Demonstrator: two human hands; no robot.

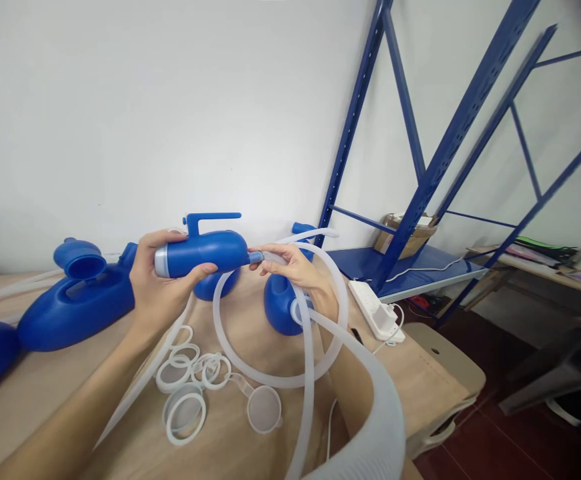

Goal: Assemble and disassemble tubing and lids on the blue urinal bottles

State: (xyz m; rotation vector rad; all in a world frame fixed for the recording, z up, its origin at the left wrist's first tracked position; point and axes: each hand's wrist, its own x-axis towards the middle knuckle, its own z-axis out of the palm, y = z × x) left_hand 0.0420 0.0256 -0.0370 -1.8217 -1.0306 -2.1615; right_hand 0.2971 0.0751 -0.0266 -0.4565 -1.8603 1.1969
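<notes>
My left hand (163, 283) is wrapped round a blue plastic urinal funnel (205, 252). The funnel lies level, with a pale grey collar on its wide left end and a straight blue handle on top. At its narrow right end, my right hand (287, 265) pinches the end of a translucent hose (220, 327) against the nozzle. The fingers partly hide this joint, so how far the hose is pushed on cannot be seen. The hose loops below both hands. Behind my right wrist stands a blue urinal bottle (281, 313) with a white neck.
Several white rings and clear caps (185, 417) lie on the brown-covered table (250, 460). More blue bottles (77, 310) rest at left. A white power strip (377, 310) is near the right edge, beside a blue metal rack (405, 280) with a cardboard box (405, 237). Another hose crosses the foreground.
</notes>
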